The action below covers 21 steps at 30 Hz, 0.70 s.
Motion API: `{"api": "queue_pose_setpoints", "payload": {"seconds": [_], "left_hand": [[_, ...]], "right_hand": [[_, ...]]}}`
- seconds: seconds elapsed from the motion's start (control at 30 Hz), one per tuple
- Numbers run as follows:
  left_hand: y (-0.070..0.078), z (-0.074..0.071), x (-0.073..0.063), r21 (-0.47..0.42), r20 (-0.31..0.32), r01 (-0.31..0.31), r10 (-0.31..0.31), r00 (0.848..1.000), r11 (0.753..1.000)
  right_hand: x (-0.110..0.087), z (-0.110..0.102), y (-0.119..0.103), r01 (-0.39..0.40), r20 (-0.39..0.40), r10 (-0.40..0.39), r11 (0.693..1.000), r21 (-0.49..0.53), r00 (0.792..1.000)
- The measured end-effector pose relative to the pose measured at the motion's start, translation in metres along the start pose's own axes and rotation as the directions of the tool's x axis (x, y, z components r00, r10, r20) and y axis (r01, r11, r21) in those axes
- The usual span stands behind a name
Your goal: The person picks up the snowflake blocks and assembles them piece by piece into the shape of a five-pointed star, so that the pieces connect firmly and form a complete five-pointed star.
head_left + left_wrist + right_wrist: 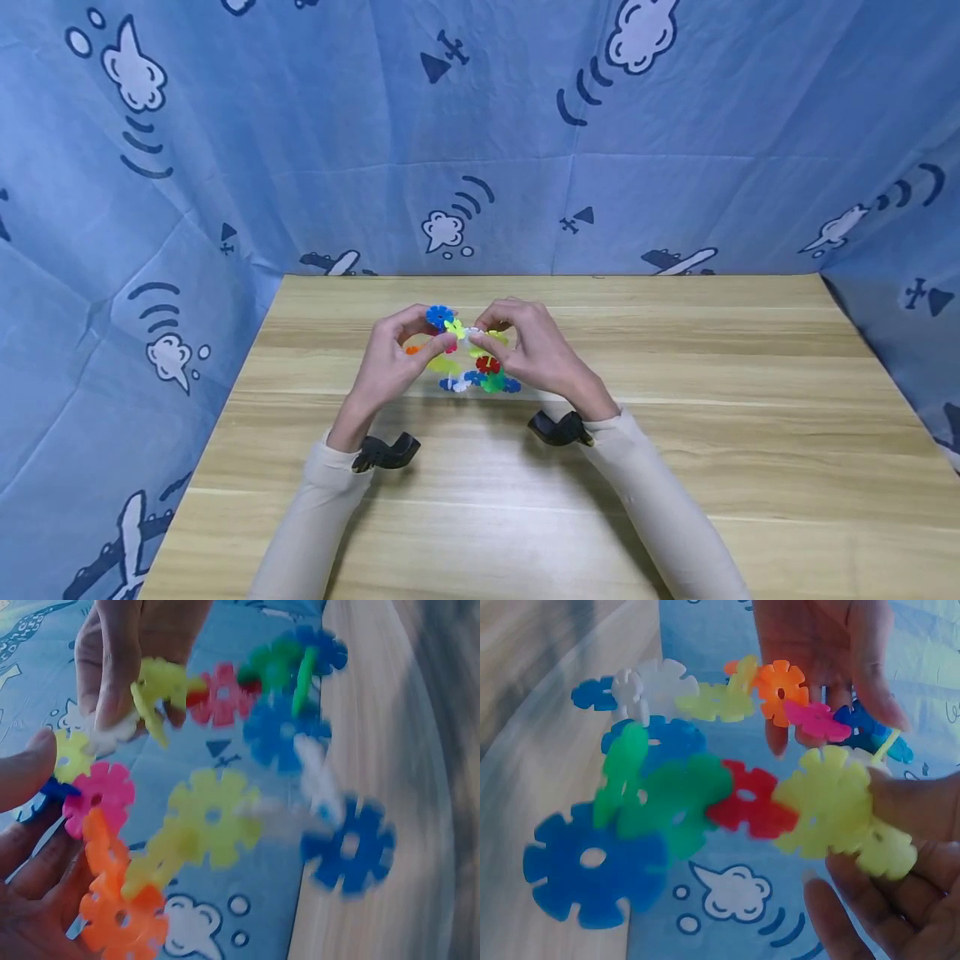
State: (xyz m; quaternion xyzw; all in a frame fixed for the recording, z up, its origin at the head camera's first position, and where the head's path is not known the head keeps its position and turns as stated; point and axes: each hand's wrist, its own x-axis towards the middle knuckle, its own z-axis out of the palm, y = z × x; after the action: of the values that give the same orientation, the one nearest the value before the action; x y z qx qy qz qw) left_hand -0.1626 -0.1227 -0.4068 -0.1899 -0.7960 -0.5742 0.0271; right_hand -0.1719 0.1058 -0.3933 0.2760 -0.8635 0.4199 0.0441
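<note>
A chain of interlocking plastic snowflake discs [487, 365] hangs between both hands above the table, bent into a loop. At its left end, my left hand [390, 354] pinches discs between thumb and fingers. A yellow disc [72, 756] and a blue one lie at that grip, beside a pink disc [99, 799] and orange discs [124, 922]. My right hand [540, 350] pinches the other end, near a white disc [112, 735] and yellow discs [825, 799]. From there run a red disc [751, 799], green discs [676, 806] and a large blue disc [592, 862]. Fingers partly hide the discs where the two ends meet.
The wooden table [750, 433] reaches under both forearms. Blue patterned cloth [495, 125] stands behind it and along both sides. A black wrist mount [386, 452] sits on the left wrist, and another black mount [558, 428] is on the right.
</note>
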Motion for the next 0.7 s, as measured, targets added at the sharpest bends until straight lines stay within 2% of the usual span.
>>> {"api": "queue_pose_setpoints", "payload": {"seconds": [0.17,0.3,0.7], "left_hand": [[-0.003,0.004,0.001,-0.073,-0.032,-0.036,0.033,0.999,0.997],[-0.003,0.006,0.001,-0.116,-0.067,-0.039,0.032,0.997,0.992],[-0.002,0.010,0.000,-0.151,-0.158,-0.061,0.037,0.987,0.987]], "right_hand": [[-0.001,0.003,-0.001,-0.005,-0.051,0.006,1.000,0.024,0.999],[-0.001,0.008,-0.001,-0.018,-0.101,0.022,0.999,0.043,0.995],[0.000,0.012,-0.004,-0.036,-0.160,0.054,0.993,0.111,0.986]]}}
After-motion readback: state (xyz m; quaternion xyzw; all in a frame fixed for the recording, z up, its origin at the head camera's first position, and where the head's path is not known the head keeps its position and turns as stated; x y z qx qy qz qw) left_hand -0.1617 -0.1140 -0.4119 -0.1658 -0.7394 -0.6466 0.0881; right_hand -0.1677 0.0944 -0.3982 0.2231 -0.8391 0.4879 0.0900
